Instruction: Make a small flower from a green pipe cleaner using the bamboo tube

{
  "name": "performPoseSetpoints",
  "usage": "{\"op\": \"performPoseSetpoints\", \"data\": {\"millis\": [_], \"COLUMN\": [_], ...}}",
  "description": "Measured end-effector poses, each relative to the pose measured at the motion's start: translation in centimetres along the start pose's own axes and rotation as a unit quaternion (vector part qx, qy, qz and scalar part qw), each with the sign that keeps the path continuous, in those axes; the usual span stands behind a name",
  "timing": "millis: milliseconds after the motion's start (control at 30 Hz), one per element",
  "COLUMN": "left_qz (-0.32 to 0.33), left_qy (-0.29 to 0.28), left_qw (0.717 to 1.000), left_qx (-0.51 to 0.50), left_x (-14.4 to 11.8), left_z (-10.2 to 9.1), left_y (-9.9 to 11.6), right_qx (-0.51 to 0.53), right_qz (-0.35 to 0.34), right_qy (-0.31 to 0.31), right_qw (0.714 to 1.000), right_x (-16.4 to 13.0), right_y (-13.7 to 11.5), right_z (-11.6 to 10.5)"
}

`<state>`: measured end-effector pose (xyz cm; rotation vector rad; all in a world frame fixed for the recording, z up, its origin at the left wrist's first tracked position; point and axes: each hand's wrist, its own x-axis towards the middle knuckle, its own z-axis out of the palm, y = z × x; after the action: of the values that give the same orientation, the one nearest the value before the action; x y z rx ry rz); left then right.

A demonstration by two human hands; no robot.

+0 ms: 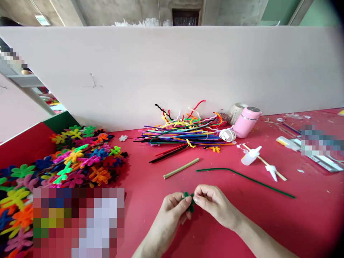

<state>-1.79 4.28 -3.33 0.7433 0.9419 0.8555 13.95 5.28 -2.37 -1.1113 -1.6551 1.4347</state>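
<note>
Green pipe-cleaner piece [190,201], dark, fuzzy and bent into small loops, sits low on the red bench [309,222] at about six o'clock, pinched between both hands. Left hand [172,211] has its fingers closed on the piece from the nine o'clock side, and right hand [215,202] has its fingers closed on it from the three o'clock side, so most of it is hidden. Just past the hands toward twelve o'clock lies a pale wooden stick [181,168], and at about two o'clock a long green pipe cleaner [244,177] stretches across the bench with a bend near its left end. Farther toward twelve o'clock a loose heap of coloured pipe cleaners [185,134] rests against the white partition wall [172,71]. At one o'clock a pink cylindrical bottle [246,122] lies tilted beside a white cord bundle [228,135], with a small white squeeze bottle [251,156] and a thin wooden skewer [264,162] nearer the hands. At nine to ten o'clock a big pile of finished pipe-cleaner flowers [77,161] in many colours spreads over the bench edge, and one white flower [123,138] lies apart from it. Nothing lies between the hands and the piece they hold.
</note>
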Motion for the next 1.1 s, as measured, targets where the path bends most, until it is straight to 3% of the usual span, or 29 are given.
{"op": "performPoseSetpoints", "data": {"millis": [167,433,733,933,1100], "left_qz": [0.06,0.094,0.012,0.009,0.022], "left_qy": [0.035,0.068,-0.002,-0.035,-0.042], "left_qw": [0.997,0.993,0.995,0.995,0.995], "left_qx": [0.044,-0.018,-0.097,-0.093,-0.083], "left_x": [0.1,0.0,-0.1,-0.4,-0.5], "left_z": [0.1,0.6,0.5,0.6,0.5], "left_y": [-0.5,-1.1,0.1,0.2,0.0], "right_qx": [-0.043,-0.022,0.009,-0.063,-0.098], "right_qz": [-0.001,0.0,-0.012,-0.088,-0.122], "right_qy": [0.039,0.096,0.084,0.045,0.069], "right_qw": [0.998,0.995,0.996,0.993,0.985], "right_x": [-0.1,-0.4,-0.2,-0.3,-0.7], "right_y": [-0.5,-0.4,-0.4,-0.7,-0.7], "right_z": [0.4,1.8,0.2,0.3,0.9]}}
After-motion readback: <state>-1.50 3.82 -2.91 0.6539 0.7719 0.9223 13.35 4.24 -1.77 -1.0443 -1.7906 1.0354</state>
